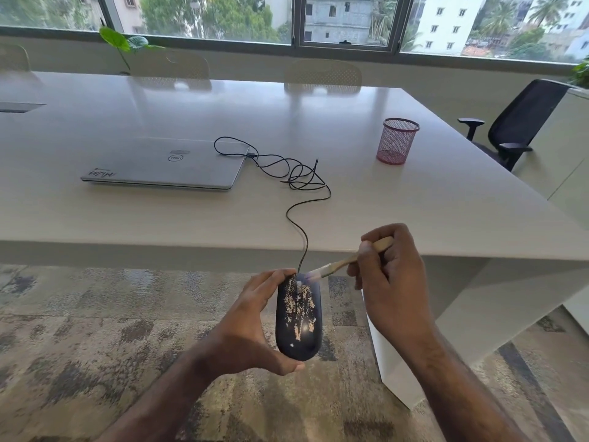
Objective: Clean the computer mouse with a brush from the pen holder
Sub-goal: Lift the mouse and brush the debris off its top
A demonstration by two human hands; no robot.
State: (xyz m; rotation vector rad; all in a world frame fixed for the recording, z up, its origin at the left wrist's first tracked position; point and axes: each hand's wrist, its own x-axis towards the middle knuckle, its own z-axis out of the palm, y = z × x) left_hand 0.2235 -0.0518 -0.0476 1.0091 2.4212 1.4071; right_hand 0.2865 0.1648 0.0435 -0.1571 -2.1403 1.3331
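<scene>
Low in the frame's centre, the left hand (255, 317) cups a glossy dark oval mouse (298, 317), thumb under its near end, fingers curled over the far end. Pale gritty flecks streak its top. Its long axis runs up the frame, cable (296, 215) end farthest. The right hand (392, 275) pinches a wooden-handled brush (347, 259); the blurred bristles seem to touch the mouse's upper right. A pink mesh pen holder (397, 141) stands upright on the smooth white table (446, 202), upper right.

Just one wide-angle cam, head-mounted, looking forward and down. Hands sit close below it; the desk (414, 202) and windows (204, 17) stretch beyond.
</scene>
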